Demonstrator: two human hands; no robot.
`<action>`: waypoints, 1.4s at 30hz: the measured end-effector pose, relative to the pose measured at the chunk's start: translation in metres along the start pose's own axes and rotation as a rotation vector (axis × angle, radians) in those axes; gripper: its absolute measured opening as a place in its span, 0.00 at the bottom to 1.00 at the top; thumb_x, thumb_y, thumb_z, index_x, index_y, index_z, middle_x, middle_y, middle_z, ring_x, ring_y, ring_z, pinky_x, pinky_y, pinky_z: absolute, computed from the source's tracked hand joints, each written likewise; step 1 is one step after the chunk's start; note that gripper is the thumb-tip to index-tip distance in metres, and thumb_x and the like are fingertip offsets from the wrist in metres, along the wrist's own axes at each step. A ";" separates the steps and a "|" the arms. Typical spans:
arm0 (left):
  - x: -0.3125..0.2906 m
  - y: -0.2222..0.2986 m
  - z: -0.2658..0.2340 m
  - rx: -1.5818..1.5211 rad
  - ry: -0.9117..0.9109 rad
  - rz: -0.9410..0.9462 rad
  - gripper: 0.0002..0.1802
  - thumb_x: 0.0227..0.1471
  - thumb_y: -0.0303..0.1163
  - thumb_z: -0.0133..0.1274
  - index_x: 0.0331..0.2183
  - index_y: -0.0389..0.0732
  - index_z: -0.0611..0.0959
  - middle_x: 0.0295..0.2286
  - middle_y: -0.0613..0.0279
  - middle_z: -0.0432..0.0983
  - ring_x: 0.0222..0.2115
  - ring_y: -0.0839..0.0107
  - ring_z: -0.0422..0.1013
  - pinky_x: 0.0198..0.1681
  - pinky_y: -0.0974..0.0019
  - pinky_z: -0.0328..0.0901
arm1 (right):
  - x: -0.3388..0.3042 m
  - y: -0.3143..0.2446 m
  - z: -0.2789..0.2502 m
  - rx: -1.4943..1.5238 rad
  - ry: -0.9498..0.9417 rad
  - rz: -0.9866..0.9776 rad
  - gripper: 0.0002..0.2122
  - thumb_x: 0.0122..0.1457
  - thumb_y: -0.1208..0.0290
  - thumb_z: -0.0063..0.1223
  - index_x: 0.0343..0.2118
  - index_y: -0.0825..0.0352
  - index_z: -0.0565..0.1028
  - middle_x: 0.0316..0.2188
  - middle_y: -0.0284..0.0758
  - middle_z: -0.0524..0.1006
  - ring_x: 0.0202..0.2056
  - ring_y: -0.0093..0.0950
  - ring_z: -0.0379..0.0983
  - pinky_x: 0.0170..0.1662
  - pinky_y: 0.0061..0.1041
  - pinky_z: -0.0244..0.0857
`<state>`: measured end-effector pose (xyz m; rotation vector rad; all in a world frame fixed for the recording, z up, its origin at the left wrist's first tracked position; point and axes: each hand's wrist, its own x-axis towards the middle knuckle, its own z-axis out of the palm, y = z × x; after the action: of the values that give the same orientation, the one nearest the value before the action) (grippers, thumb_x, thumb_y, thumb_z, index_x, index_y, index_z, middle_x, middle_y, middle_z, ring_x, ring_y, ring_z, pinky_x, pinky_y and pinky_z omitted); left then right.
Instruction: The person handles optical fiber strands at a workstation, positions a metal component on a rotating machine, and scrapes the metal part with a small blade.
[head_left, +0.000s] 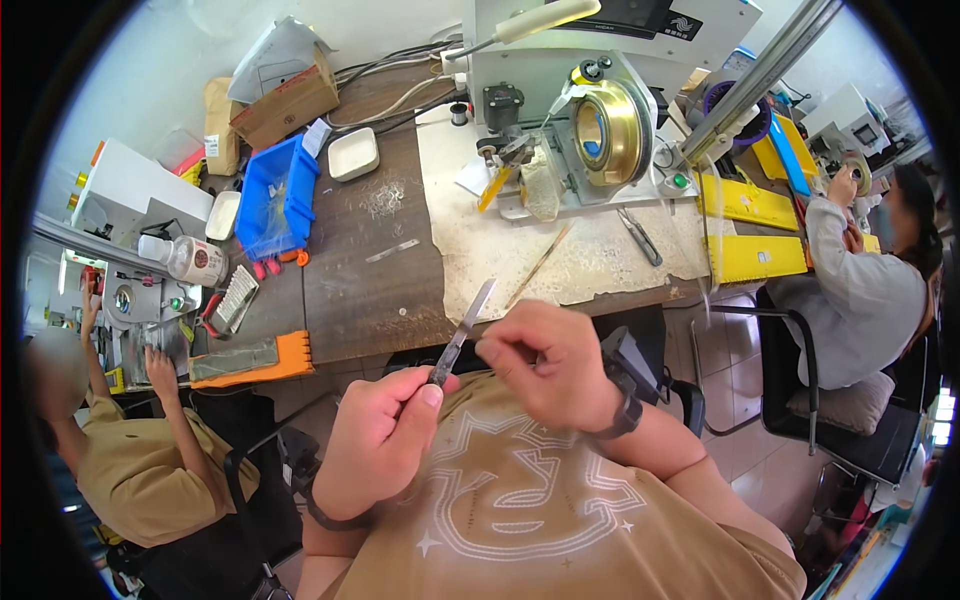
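My left hand (385, 435) is closed round the dark lower end of a slim, knife-like metal tool (463, 335). Its flat silvery tip slants up and to the right, above the table's front edge. Just right of the tool is my right hand (555, 360), its fingers curled in toward the palm and the thumb and forefinger pinched close to the shaft. Whatever may be between those fingertips is too small or hidden to make out. Both hands are in the air in front of my body.
A machine with a brass-coloured wheel (608, 135) stands on a stained sheet (560, 265) with pliers (640, 238) and a thin stick (538, 265). Leftward are a blue bin (278, 200), white dish (354, 155), bottle (190, 260) and orange tray (290, 357). People sit on both sides.
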<state>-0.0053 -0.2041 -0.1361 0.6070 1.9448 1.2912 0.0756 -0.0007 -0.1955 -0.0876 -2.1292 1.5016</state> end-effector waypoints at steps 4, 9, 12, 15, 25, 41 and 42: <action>0.002 -0.002 0.003 0.041 0.006 0.039 0.12 0.65 0.28 0.49 0.41 0.31 0.84 0.13 0.67 0.65 0.14 0.82 0.61 0.20 0.71 0.58 | -0.001 0.000 -0.002 -0.005 0.020 0.107 0.02 0.57 0.79 0.64 0.31 0.70 0.80 0.23 0.35 0.75 0.22 0.25 0.70 0.26 0.24 0.62; 0.002 -0.005 0.004 0.117 0.039 0.122 0.12 0.65 0.29 0.50 0.41 0.31 0.84 0.13 0.61 0.62 0.13 0.78 0.61 0.21 0.68 0.58 | -0.001 0.002 -0.004 0.007 -0.029 0.056 0.02 0.56 0.79 0.64 0.30 0.69 0.80 0.22 0.36 0.74 0.20 0.27 0.69 0.24 0.26 0.61; 0.001 -0.005 0.001 0.168 0.020 0.106 0.15 0.65 0.30 0.49 0.41 0.29 0.84 0.14 0.70 0.68 0.16 0.84 0.63 0.21 0.75 0.59 | -0.002 0.003 -0.006 -0.051 0.006 0.089 0.02 0.57 0.78 0.64 0.30 0.69 0.80 0.23 0.34 0.77 0.22 0.22 0.69 0.27 0.22 0.62; 0.000 -0.005 0.002 0.152 -0.004 0.131 0.15 0.65 0.31 0.50 0.41 0.29 0.84 0.14 0.70 0.68 0.16 0.84 0.64 0.21 0.74 0.59 | -0.001 0.003 -0.007 -0.030 0.018 0.102 0.02 0.57 0.79 0.64 0.30 0.69 0.80 0.23 0.33 0.76 0.22 0.22 0.69 0.27 0.22 0.62; -0.002 -0.004 -0.001 0.220 -0.003 0.131 0.11 0.63 0.28 0.51 0.40 0.32 0.85 0.14 0.61 0.67 0.14 0.75 0.65 0.20 0.70 0.59 | -0.005 0.005 -0.006 -0.026 0.015 0.086 0.02 0.56 0.79 0.63 0.30 0.68 0.80 0.21 0.35 0.73 0.20 0.28 0.68 0.24 0.25 0.61; 0.003 -0.003 0.000 0.220 -0.008 0.129 0.13 0.64 0.29 0.50 0.40 0.29 0.84 0.13 0.68 0.68 0.15 0.83 0.65 0.20 0.73 0.59 | -0.005 0.000 -0.011 -0.046 -0.026 -0.007 0.03 0.55 0.80 0.64 0.30 0.68 0.80 0.22 0.37 0.74 0.21 0.32 0.70 0.25 0.28 0.63; 0.003 -0.003 0.000 0.217 -0.006 0.158 0.13 0.64 0.29 0.50 0.40 0.29 0.84 0.13 0.68 0.68 0.15 0.83 0.65 0.20 0.73 0.59 | -0.005 0.000 -0.010 -0.050 -0.028 0.012 0.03 0.55 0.80 0.64 0.31 0.68 0.80 0.22 0.37 0.74 0.21 0.32 0.70 0.25 0.28 0.63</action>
<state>-0.0072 -0.2035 -0.1399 0.8869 2.0828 1.1771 0.0844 0.0058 -0.1950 -0.0986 -2.1926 1.4644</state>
